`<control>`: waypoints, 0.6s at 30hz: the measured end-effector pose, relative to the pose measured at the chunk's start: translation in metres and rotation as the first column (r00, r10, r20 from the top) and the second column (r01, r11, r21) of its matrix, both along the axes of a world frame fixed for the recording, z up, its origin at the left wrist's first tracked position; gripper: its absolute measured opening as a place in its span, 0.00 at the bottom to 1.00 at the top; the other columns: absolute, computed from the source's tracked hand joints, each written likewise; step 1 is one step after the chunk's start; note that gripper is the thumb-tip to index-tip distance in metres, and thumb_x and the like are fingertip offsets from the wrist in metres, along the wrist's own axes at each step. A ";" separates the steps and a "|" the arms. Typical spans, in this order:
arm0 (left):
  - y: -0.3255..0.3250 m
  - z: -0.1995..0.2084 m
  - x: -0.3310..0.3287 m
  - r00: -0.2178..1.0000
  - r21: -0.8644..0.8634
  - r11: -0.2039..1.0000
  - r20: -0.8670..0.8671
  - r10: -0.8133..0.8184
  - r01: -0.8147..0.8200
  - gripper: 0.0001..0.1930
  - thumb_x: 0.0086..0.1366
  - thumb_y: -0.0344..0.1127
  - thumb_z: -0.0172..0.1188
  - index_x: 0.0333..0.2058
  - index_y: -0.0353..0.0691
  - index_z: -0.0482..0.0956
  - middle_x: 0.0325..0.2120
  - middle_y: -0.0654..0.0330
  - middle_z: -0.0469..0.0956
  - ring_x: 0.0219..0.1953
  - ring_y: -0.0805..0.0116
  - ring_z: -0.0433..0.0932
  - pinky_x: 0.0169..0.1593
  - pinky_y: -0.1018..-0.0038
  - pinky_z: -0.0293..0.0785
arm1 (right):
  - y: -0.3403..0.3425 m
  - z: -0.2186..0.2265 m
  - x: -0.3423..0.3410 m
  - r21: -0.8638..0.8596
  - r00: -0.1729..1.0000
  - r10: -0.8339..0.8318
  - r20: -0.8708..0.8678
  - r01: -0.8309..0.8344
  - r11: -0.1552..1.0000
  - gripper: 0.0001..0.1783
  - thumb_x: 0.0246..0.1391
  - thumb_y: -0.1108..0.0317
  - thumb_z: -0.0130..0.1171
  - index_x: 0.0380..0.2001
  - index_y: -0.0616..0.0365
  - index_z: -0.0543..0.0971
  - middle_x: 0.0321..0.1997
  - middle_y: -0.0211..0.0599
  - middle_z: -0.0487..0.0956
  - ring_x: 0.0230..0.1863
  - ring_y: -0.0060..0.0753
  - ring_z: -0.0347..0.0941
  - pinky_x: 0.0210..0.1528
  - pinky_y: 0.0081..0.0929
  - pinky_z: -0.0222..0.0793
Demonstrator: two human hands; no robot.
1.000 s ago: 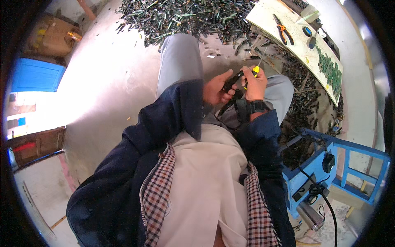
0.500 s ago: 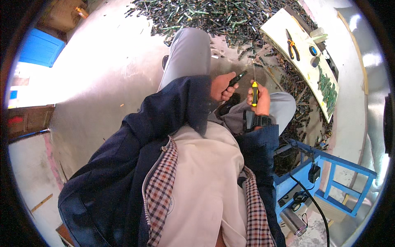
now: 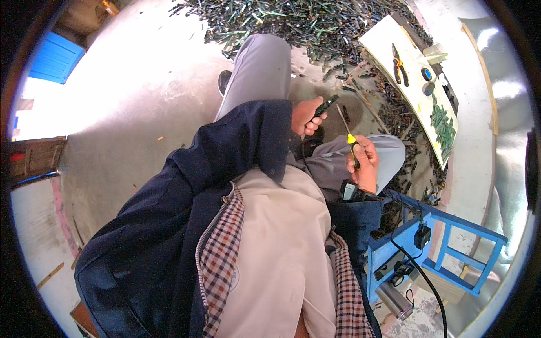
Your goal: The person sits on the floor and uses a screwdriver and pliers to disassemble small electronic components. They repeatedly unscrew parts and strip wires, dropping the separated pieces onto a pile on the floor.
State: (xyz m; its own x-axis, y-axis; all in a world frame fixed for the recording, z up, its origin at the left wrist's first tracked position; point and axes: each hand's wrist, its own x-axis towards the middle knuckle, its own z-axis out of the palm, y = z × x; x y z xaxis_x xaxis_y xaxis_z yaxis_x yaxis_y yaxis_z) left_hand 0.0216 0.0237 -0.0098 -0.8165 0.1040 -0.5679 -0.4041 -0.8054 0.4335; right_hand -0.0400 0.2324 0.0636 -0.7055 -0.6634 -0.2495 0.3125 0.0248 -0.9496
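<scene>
My left hand (image 3: 306, 117) is closed around a dark, narrow, stick-like piece (image 3: 327, 105) that sticks out from the fingers, up and to the right. My right hand (image 3: 366, 163) grips a screwdriver (image 3: 352, 147) by its yellow and black handle, over my bent right knee. The metal shaft slants up and left, its tip close to the dark piece; whether they touch I cannot tell. What the left palm covers is hidden.
A large heap of dark and greenish strips (image 3: 282, 22) spreads ahead and down the right. On a pale board (image 3: 386, 42) lie orange-handled pliers (image 3: 400, 67), a blue-centred roll (image 3: 426, 74) and green strips (image 3: 442, 127). A blue stool (image 3: 468, 256), black cable (image 3: 420, 267) and metal flask (image 3: 394, 301) are lower right.
My right hand has drawn back toward my body, and the screwdriver has tilted so its tip leans left toward the dark piece. The left hand has hardly moved and keeps its hold.
</scene>
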 end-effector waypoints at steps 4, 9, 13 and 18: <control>0.000 0.003 0.002 1.000 -0.023 1.000 -0.012 -0.008 0.008 0.23 0.64 0.59 0.38 0.27 0.45 0.65 0.11 0.73 0.54 0.10 0.81 0.49 0.13 0.80 0.45 | 0.002 0.001 -0.006 0.032 0.998 0.033 0.058 -0.034 0.999 0.12 0.54 0.73 0.52 0.43 0.59 0.73 0.32 0.30 0.74 0.16 0.15 0.62 0.15 0.12 0.55; 0.000 -0.001 0.003 1.000 -0.029 0.999 -0.006 -0.022 0.022 0.23 0.64 0.60 0.38 0.27 0.45 0.65 0.11 0.73 0.54 0.10 0.81 0.48 0.13 0.80 0.45 | -0.008 -0.003 -0.015 0.098 0.996 0.034 0.086 -0.042 0.994 0.11 0.53 0.74 0.53 0.41 0.60 0.74 0.28 0.29 0.73 0.18 0.16 0.65 0.15 0.13 0.58; 0.000 0.000 0.004 1.000 0.015 1.000 0.019 -0.019 0.019 0.23 0.64 0.60 0.38 0.27 0.45 0.64 0.10 0.73 0.53 0.09 0.80 0.48 0.12 0.80 0.45 | -0.010 -0.007 -0.017 0.074 0.999 -0.025 0.036 0.022 0.997 0.10 0.54 0.74 0.54 0.40 0.61 0.74 0.30 0.32 0.75 0.21 0.19 0.69 0.18 0.14 0.63; -0.001 0.005 0.004 0.999 0.013 0.999 0.009 -0.040 0.040 0.23 0.65 0.60 0.37 0.27 0.45 0.64 0.09 0.73 0.52 0.08 0.80 0.48 0.11 0.79 0.43 | -0.018 -0.006 -0.011 -0.164 0.959 -0.278 0.045 0.282 0.945 0.10 0.55 0.73 0.54 0.40 0.63 0.73 0.38 0.41 0.77 0.25 0.24 0.72 0.23 0.15 0.66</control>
